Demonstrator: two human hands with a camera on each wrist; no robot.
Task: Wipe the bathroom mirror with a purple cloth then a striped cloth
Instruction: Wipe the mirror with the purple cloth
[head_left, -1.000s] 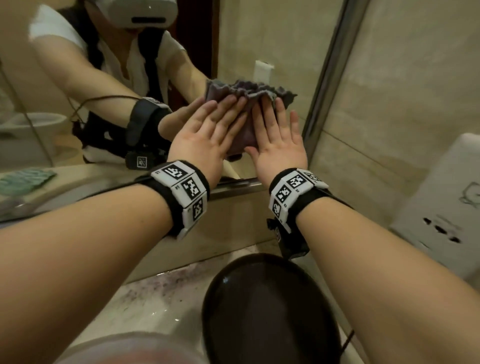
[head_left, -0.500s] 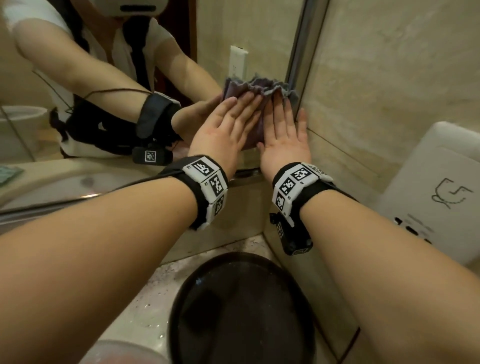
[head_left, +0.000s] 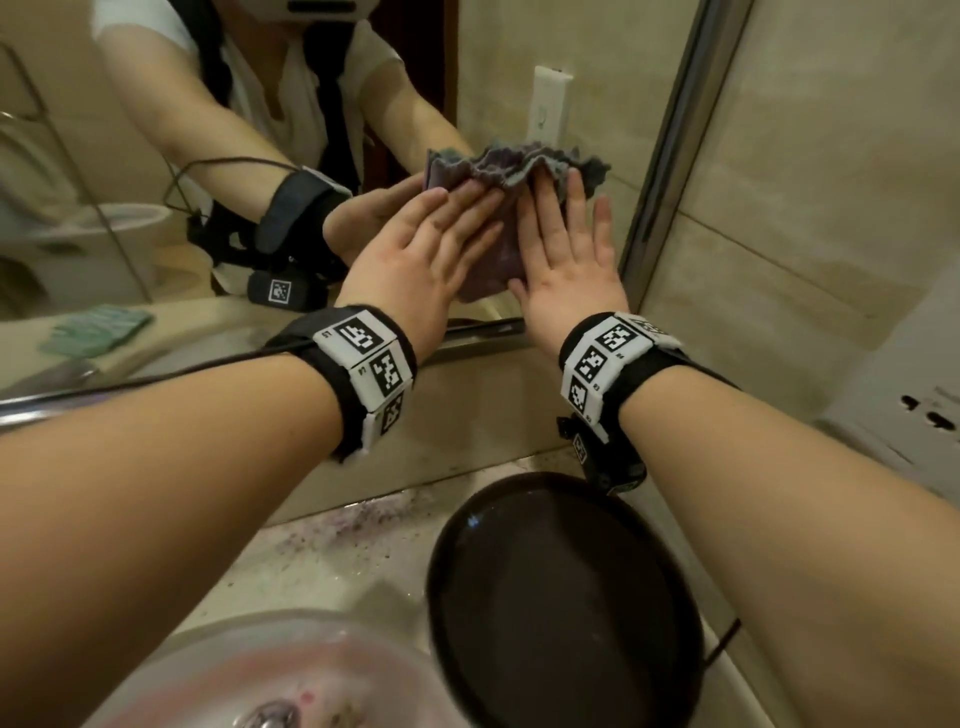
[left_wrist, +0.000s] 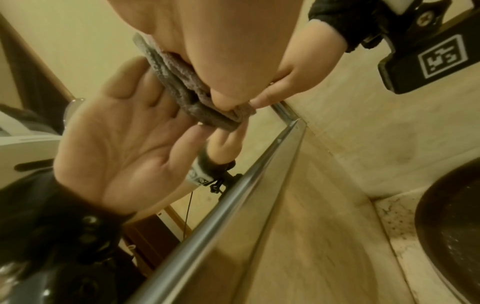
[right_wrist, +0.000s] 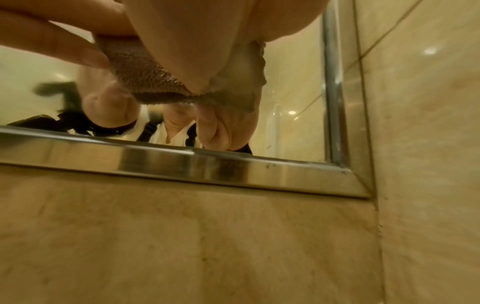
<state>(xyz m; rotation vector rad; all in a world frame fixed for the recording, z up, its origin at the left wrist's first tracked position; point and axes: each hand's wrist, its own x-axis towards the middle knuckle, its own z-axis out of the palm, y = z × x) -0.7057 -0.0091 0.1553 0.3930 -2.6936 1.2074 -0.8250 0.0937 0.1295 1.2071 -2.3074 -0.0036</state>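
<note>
Head view, nearest the camera: a pale basin (head_left: 291, 670) at the bottom edge, and beside it a round dark bowl (head_left: 561, 613) on the speckled counter (head_left: 332, 540). Both forearms reach forward over these, each with a black wrist strap carrying white square-coded tags. Further out, the left hand (head_left: 415, 260) and right hand (head_left: 566, 260) lie side by side with straight, flat fingers, pressing the purple cloth (head_left: 514, 171) against the mirror (head_left: 597, 104); neither hand curls round the cloth. The cloth is bunched, its ruffled top edge rising above the fingertips, and it sits near the mirror's lower right corner, close to the metal frame (head_left: 670, 156). The right wrist view shows the cloth's lower edge hanging just above the frame's bottom rail, apart from it. In the reflection a greenish striped cloth (head_left: 98, 330) lies on the counter far to the left. A white wall unit (head_left: 893, 395) is mounted on the tiled side wall at right.
</note>
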